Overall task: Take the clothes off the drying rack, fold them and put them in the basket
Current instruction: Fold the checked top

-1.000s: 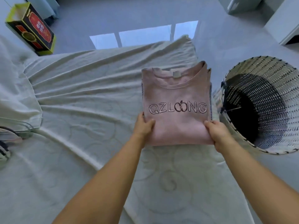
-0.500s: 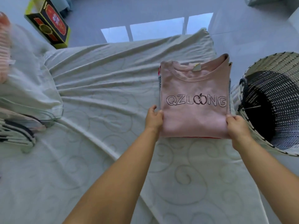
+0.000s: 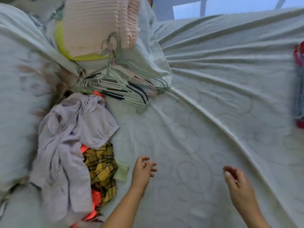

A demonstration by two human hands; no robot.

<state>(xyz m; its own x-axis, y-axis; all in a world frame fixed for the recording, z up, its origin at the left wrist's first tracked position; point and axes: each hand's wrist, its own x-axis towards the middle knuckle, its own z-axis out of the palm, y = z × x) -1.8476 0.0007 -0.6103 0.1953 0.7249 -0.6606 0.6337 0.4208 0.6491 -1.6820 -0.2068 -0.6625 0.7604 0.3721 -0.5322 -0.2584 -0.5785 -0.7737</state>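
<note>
Lying heaped on the left of the bed [image 3: 213, 112], towards its near edge, are the unfolded clothes [image 3: 74, 153]: a lilac shirt [image 3: 65, 142] over a yellow plaid garment [image 3: 100, 167] and something orange [image 3: 95, 198]. Behind the heap, nearer the far edge, a bundle of thin hangers [image 3: 121, 86] rests against a pink ribbed knit [image 3: 92, 25]. The left hand [image 3: 143, 168] is just right of the heap, fingers loosely curled and holding nothing. The right hand [image 3: 236, 181] is well apart from it, equally slack and empty. Both are over the pale green sheet [image 3: 189, 145], creased in long ridges and stitched with swirls. Further right a folded stack [image 3: 298, 83], red and blue-grey, is cut off by the view. Beyond the bed's far edge, glossy floor [image 3: 238, 5] mirrors a window.
</note>
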